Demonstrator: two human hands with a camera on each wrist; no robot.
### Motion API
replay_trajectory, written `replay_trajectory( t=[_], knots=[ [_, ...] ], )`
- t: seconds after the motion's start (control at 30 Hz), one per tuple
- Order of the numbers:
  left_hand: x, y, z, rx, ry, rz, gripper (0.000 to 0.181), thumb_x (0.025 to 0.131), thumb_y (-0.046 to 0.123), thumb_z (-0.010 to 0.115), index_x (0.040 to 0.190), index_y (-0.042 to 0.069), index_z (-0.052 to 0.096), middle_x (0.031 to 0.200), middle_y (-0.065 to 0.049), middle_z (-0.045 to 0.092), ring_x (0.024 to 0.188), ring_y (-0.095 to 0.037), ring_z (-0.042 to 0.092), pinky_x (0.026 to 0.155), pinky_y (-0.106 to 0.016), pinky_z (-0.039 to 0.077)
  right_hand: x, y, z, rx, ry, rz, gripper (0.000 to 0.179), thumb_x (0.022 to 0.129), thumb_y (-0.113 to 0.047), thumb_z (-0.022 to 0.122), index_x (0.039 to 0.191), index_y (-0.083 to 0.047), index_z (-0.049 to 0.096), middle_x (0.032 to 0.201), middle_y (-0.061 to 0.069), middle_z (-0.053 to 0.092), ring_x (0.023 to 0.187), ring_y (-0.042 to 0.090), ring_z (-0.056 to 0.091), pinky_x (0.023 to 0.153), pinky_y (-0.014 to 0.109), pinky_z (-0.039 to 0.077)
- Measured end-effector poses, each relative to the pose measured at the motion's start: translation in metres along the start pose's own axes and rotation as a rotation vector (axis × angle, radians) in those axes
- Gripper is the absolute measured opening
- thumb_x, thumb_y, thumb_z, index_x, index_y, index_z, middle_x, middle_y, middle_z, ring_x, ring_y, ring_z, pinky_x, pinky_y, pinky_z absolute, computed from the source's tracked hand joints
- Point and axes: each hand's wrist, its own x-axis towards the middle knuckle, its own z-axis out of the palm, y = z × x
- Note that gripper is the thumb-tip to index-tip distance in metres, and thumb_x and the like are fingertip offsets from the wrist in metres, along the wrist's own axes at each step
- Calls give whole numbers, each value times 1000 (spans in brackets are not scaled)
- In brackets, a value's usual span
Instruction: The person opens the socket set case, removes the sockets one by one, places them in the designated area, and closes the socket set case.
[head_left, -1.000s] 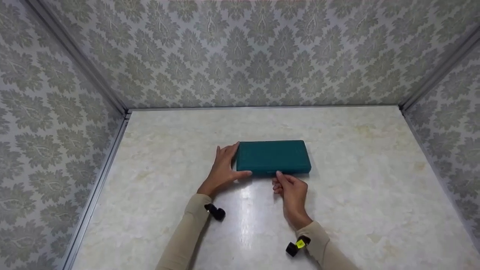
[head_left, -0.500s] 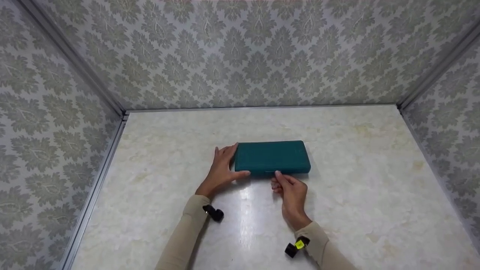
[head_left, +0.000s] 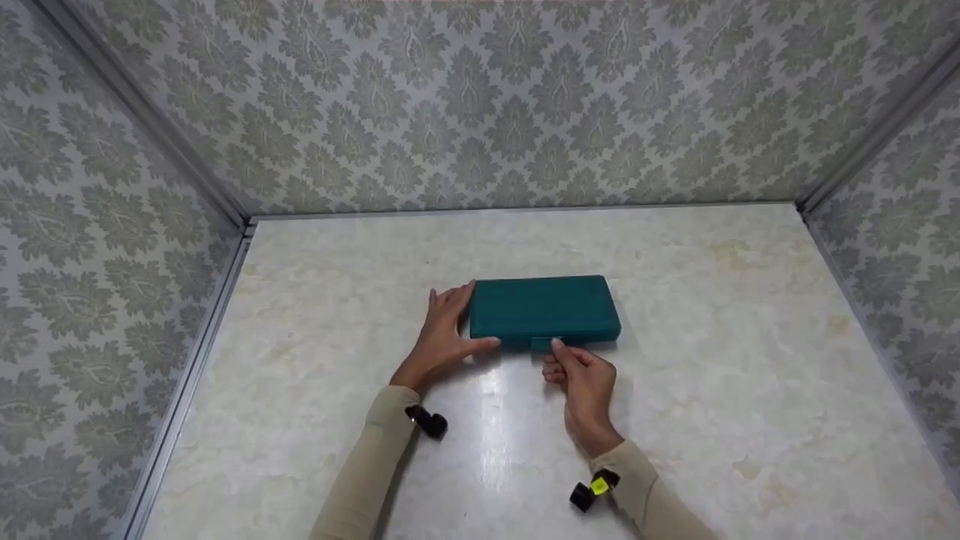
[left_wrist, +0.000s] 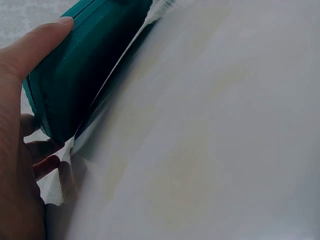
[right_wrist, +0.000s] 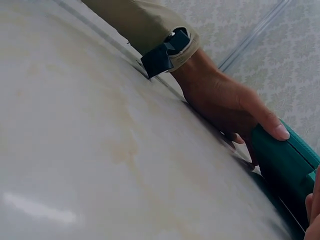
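The right hand (head_left: 589, 382) pinches the small flap (head_left: 540, 345) at the near side of the green case (head_left: 544, 307), and the left hand (head_left: 441, 341) grips its left end. In my judgement, a gentle pull suits, with the case steady. It lies roughly midway between the side edges of the table (head_left: 720, 420), with room toward both, and apart from the back edge.

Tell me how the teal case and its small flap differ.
The teal case is a long, broad block; the flap is a small tab. The case lies on the table, while the flap sticks out from the case's near edge. The left grip holds the case at its left end; the right grip pinches the flap. Both are teal.
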Motion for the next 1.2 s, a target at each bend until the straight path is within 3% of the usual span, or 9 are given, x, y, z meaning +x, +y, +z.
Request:
replay_trajectory(
  t=[0.27,0.5,0.67,0.93,1.07,1.2],
  knots=[
    [3,3,-10,39,-3,15,121,85,59,90,177,13,25,175,-16,37,165,-38,25,135,-58,-10,1,-7,4,-58,-39,16,29,100,-15,84,105,13,78,95,30,77,68,20,76,66,34,68],
    [2,1,-11,48,-26,21,122,87,70,82,178,14,21,178,-16,32,166,-38,22,134,-60,-11,-2,-10,2,-110,-67,27,27,103,-14,81,105,13,77,98,31,77,67,20,74,65,34,67],
    [-2,-1,1,-19,-16,4,127,85,89,69,178,16,22,177,-16,33,167,-39,20,134,-62,-9,-7,-13,-6,-162,-91,1,35,103,-19,81,106,16,75,98,32,76,66,21,73,64,34,67],
    [1,5,23,-51,-59,55,129,86,99,52,178,14,21,174,-14,37,165,-36,26,135,-59,-10,-13,-27,-20,-276,4,-27,33,105,-19,79,107,14,75,95,29,77,65,20,74,63,34,67],
    [-1,4,15,-43,-38,55,129,86,101,46,177,13,22,173,-15,39,164,-35,29,135,-58,-10,-12,-31,-12,-297,-24,-33,35,106,-20,77,110,14,75,95,27,77,68,20,75,66,34,67],
    [-4,-3,-6,-22,10,67,127,89,100,42,177,11,24,171,-18,42,162,-36,32,135,-59,-9,-9,-34,10,-274,-72,-55,36,106,-20,78,109,15,74,92,25,77,66,20,74,65,34,67]
  ],
)
